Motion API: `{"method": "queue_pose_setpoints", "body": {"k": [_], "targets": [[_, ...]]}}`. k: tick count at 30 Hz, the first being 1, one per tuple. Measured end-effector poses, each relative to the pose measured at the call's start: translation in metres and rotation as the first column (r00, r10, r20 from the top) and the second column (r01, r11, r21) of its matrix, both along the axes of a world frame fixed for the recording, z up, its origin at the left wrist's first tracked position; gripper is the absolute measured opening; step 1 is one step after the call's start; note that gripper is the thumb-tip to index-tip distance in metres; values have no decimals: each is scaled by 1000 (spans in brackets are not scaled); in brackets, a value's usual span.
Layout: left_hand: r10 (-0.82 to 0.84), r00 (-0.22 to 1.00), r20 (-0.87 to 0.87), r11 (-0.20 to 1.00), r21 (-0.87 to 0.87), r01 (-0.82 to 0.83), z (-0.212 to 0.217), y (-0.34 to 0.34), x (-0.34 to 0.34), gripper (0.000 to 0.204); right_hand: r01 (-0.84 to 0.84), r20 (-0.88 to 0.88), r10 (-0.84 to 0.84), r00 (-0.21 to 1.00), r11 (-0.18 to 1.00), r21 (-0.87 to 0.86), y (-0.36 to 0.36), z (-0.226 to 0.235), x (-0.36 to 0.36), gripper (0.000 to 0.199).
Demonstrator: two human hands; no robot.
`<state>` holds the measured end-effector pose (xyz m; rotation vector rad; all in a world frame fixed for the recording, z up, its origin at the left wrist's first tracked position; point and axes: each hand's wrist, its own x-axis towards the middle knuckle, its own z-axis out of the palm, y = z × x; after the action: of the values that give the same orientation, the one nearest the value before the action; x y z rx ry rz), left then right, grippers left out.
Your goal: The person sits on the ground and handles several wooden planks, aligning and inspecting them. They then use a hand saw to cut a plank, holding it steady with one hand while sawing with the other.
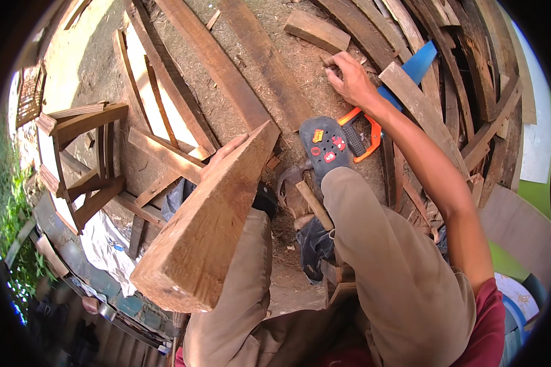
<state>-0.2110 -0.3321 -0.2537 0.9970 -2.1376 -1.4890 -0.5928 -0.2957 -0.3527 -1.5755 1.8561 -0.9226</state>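
Note:
A thick wooden beam (208, 220) rises at a slant in front of my left leg, its sawn end toward me. My left hand (225, 151) grips its far left side; most of the palm is hidden behind the wood. Out ahead to the right, my right hand (352, 81) is held with loosely bent fingers apart and nothing visible in them. Just beyond it lies a short wood block (316, 30). Under my right forearm is a handsaw with a blue blade (417, 63) and an orange and black handle (368, 136). A claw hammer (314, 205) rests between my feet.
Long planks (217, 67) lie on the dirt ahead. More boards (471, 61) are piled at the right. A wooden frame (95, 159) stands at the left, near a white sheet (107, 248). My right foot wears a dark clog (324, 147).

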Motion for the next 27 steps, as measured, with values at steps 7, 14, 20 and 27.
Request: {"method": "queue_pose_setpoints", "body": {"k": [7, 14, 20, 27], "targets": [[68, 992, 102, 954, 285, -95, -10, 0, 15, 50, 4, 99, 3, 995, 997, -74, -17, 28, 31, 21], [-34, 999, -42, 993, -117, 29, -10, -4, -5, 52, 27, 244, -45, 969, 997, 78, -21, 52, 37, 20], [109, 984, 138, 993, 37, -115, 24, 7, -10, 54, -338, 324, 305, 896, 940, 49, -40, 70, 76, 20], [34, 999, -14, 971, 238, -30, 13, -3, -2, 48, -715, 219, 684, 696, 687, 128, -72, 41, 120, 20]]}}
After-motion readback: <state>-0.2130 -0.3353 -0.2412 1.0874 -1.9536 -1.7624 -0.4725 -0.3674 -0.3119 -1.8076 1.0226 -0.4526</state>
